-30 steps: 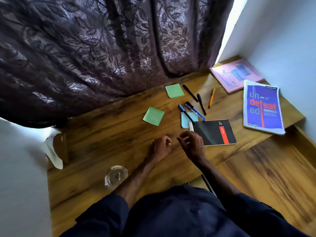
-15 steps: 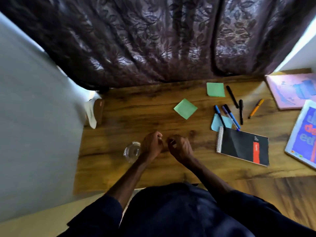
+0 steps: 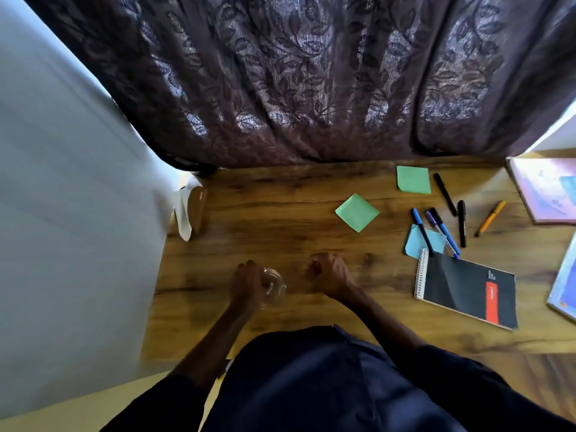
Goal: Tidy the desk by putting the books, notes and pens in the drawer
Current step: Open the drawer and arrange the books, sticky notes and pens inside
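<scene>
The wooden tabletop [image 3: 280,241] bears a green note [image 3: 413,179] near the back edge and a second green note [image 3: 357,212] nearer the middle. To their right a blue pen [image 3: 422,230] crosses a blue note [image 3: 414,244], beside a purple pen [image 3: 441,233], a long black pen [image 3: 445,194], a short black pen [image 3: 462,222] and an orange pen [image 3: 490,218]. A black spiral notebook [image 3: 461,288] lies just in front of them. A pink book [image 3: 548,188] and a blue book [image 3: 565,285] sit at the right edge, and a glass [image 3: 276,291] stands front left.

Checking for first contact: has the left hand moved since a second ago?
Yes. The left hand has gone left, away from the nearer green sticky note, to the glass; its fingers now curl round it.
</scene>
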{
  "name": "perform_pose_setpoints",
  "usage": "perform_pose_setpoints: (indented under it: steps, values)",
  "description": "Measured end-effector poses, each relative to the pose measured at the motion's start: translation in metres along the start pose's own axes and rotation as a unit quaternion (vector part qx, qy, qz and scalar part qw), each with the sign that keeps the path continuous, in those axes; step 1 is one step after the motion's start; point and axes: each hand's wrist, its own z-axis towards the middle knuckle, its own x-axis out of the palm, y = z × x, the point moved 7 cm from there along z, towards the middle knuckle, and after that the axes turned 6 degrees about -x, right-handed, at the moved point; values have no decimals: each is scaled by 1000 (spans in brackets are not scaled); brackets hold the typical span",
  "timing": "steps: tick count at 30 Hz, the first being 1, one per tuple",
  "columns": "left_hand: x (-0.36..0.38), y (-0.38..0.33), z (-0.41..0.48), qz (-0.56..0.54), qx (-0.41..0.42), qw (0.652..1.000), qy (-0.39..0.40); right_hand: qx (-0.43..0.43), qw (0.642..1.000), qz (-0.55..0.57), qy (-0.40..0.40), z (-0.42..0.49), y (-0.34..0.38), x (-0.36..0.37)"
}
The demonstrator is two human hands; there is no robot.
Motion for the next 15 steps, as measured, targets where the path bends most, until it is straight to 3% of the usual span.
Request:
perform_pose_setpoints:
  steps: [6,8,10,15]
  values:
    - [2,-38,15,-105,33,993,47,-25,999,20,-40,-6,-13,-14]
    - [3,-50,18,-180,13,982,53,44,998,27,-46,-12,-24,-24]
    - [4,-64,18,-259,13,963,69,80,991,84,-68,-15,-31,-36]
    - [-1,-78,19,-417,42,899,130,38,987,118,-99,-12,-22,-70]
